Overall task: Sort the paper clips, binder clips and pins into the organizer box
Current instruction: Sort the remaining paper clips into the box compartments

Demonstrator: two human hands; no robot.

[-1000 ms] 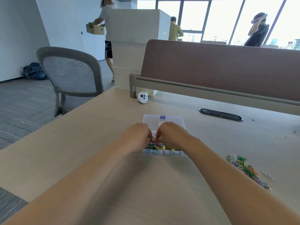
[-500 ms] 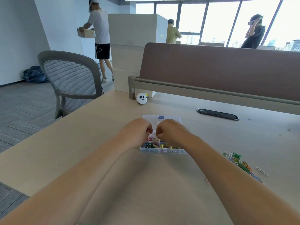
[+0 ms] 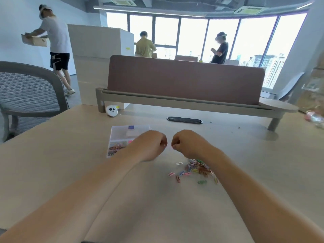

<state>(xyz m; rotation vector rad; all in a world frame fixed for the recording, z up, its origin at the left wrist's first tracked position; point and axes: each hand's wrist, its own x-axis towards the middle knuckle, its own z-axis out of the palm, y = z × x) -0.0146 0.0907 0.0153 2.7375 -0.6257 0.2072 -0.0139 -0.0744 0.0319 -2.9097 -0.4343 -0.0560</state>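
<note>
A pale wood desk (image 3: 61, 155) carries a clear organizer box (image 3: 121, 137) left of centre, with coloured clips showing in its near compartments. A loose pile of coloured paper clips (image 3: 196, 168) lies to the box's right, a few strays scattered just beside it. Toward the far edge sit a small white round gadget (image 3: 111, 110) and a dark oval cable slot (image 3: 184, 120), below a brown divider panel (image 3: 184, 79).
</note>
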